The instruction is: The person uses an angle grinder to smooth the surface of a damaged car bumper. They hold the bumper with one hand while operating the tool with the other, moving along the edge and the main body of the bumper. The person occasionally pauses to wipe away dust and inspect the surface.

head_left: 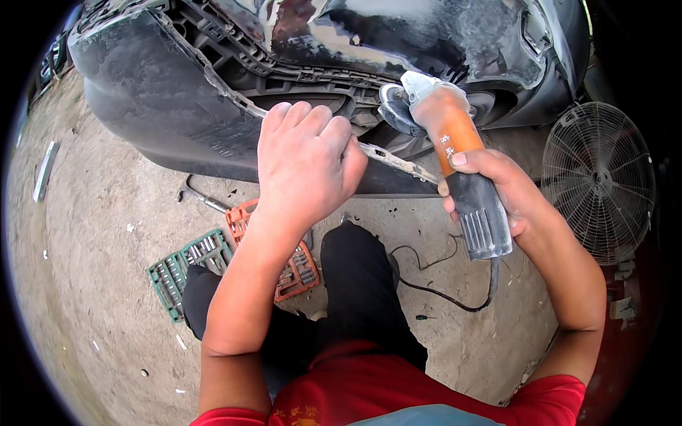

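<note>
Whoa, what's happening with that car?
A person's left hand is closed over the upper edge of a dark car bumper. The right hand holds an orange-and-black angle grinder, its head up near the car; whether it's running, I can't tell. Green and orange socket-set cases lie open on the ground.

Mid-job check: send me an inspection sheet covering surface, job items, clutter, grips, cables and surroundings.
Surface: rough, dusty ground with small scattered debris.
Job items: dark bumper, its upper edge apart from the car body; orange-and-black angle grinder, disc contact unclear.
Clutter: green socket case and orange socket case, both open; hooked hand tool beside them.
Grips: left grip closed over the bumper's edge; right grip around the grinder's body.
Cables: dark cable runs from the grinder, curving across the ground.
Surroundings: round wire-caged fan at right.
</note>
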`<state>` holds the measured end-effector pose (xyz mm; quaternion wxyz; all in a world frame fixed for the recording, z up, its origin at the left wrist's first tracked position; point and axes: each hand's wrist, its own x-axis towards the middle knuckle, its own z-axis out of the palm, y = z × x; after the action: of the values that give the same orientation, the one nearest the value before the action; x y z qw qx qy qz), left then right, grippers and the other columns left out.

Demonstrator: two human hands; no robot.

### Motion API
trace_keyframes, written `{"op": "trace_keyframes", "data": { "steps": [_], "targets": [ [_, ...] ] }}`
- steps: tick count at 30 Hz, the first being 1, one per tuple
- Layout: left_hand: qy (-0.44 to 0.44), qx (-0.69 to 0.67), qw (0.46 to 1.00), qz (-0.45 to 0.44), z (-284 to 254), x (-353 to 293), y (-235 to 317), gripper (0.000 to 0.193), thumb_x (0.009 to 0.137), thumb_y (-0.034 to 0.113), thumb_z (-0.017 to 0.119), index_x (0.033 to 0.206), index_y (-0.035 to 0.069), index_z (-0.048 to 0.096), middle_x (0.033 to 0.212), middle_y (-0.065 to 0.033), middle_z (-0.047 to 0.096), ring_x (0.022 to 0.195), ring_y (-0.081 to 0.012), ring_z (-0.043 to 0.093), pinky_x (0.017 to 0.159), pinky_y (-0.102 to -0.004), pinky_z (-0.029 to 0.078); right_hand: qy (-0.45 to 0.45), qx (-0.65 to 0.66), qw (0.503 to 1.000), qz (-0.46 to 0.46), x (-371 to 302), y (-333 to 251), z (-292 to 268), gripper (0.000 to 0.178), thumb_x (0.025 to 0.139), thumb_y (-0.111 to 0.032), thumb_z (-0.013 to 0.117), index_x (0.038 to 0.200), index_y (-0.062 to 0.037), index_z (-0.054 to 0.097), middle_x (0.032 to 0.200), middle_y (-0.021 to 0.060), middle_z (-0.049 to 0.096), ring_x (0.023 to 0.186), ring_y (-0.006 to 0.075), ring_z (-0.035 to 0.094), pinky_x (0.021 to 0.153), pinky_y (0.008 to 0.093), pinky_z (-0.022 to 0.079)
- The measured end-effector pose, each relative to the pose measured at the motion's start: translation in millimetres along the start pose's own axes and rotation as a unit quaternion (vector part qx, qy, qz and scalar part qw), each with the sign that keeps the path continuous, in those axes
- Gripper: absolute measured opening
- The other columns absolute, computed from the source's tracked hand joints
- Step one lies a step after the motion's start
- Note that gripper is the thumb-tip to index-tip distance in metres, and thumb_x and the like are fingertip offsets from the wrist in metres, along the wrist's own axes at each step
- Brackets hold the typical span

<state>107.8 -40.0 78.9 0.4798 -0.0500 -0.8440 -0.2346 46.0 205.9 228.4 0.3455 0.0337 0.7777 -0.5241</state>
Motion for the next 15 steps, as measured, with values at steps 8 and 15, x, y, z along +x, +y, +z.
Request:
{"op": "trace_keyframes", "data": {
  "steps": [8,15],
  "targets": [
    [0.007,-0.013,1.0,0.002,0.0,-1.7,-1.8,0.014,0.084,0.011,0.075,0.078,0.008,0.063,0.078,-0.0072,0.058,0.081,-0.0306,0.059,0.083,-0.0446,0.046,0.027,0.02,0.999,-0.003,4.8,0.0,6.7,0.047,0.096,-0.035,0.083,0.117,0.0025,0.065,0.095,0.0134,0.072,0.075,0.022,0.079,0.064,0.0359,0.066],
    [0.005,-0.015,1.0,-0.001,0.4,-1.3,-1.0,0.014,0.083,0.012,0.075,0.077,0.009,0.062,0.078,-0.007,0.057,0.081,-0.0305,0.058,0.084,-0.0444,0.046,0.012,0.004,1.0,-0.008,6.5,-0.6,3.9,0.049,0.096,-0.034,0.082,0.12,0.0034,0.063,0.098,0.0151,0.073,0.076,0.0224,0.079,0.065,0.0362,0.066]
  ]
}}
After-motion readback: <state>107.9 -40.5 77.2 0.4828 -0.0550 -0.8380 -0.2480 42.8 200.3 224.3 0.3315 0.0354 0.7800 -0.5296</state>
